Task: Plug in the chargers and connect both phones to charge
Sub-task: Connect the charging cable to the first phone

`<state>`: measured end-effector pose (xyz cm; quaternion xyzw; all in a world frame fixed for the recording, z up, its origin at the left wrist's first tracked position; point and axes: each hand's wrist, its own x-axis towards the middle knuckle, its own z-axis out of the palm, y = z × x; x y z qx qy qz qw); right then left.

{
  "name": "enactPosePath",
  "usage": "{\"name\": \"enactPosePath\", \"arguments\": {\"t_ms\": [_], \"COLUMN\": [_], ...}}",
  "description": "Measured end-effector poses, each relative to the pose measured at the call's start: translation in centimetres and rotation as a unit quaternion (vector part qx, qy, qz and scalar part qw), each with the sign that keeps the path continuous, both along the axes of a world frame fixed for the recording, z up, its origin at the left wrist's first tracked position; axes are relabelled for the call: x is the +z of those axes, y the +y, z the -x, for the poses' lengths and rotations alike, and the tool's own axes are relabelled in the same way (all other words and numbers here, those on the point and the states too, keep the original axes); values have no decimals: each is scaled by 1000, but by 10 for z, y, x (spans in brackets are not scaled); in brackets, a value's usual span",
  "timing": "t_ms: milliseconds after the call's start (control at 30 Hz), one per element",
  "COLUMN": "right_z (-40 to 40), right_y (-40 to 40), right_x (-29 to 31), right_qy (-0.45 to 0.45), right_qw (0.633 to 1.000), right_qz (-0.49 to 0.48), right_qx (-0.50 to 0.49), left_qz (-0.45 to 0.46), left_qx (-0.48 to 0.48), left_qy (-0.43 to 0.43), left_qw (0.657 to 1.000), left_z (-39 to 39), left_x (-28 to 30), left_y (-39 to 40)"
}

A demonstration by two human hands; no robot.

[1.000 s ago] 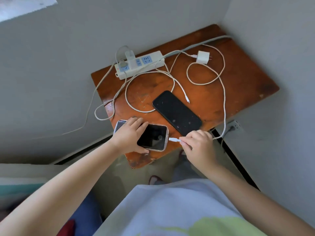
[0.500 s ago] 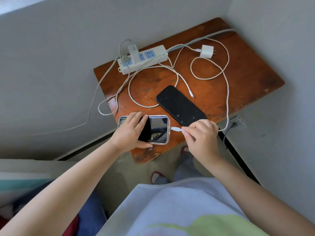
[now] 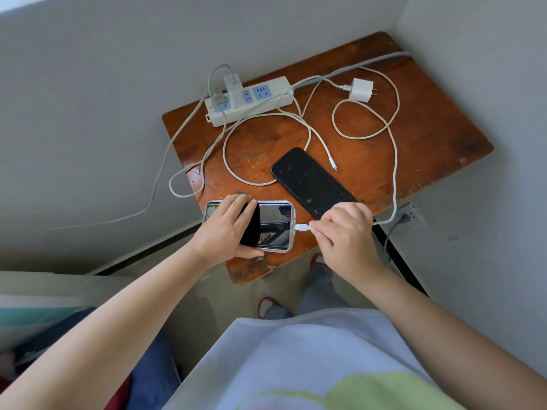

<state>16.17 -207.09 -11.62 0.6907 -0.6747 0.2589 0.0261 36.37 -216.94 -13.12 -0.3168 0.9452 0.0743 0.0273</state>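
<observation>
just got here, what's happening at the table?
A person is connecting the clear-cased phone: the left hand steadies it while the right hand pushes a white cable plug at its end. That cable runs to a white charger lying unplugged. The black phone lies unconnected, beside the power strip.

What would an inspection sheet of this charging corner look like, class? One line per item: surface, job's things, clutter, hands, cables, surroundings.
Surface: worn wooden table, scratched.
Job's things: clear-cased phone at the near edge; black phone lying unconnected; power strip with one white charger plugged in; second charger loose on the table.
Clutter: nothing seen.
Hands: left hand steadies the cased phone; right hand pinches the cable plug at its end.
Cables: white cables looped across the table; one free connector beside the black phone.
Surroundings: grey walls, wall socket low on the right.
</observation>
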Motion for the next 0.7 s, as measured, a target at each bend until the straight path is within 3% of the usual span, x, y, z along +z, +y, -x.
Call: {"name": "enactPosePath", "arguments": {"t_ms": [200, 400, 700], "right_z": [-5, -10, 2], "right_y": [2, 6, 9], "right_x": [1, -5, -5], "right_qy": [8, -155, -10], "right_qw": [1000, 984, 1000], "right_qz": [-10, -51, -8], "right_qx": [-10, -66, 26], "left_qz": [-11, -22, -28], "left_qx": [6, 17, 11], "left_qy": [10, 26, 6], "left_qw": [1000, 999, 1000], "left_z": [-3, -3, -1], "left_x": [-3, 0, 5], "left_y": [4, 7, 13]}}
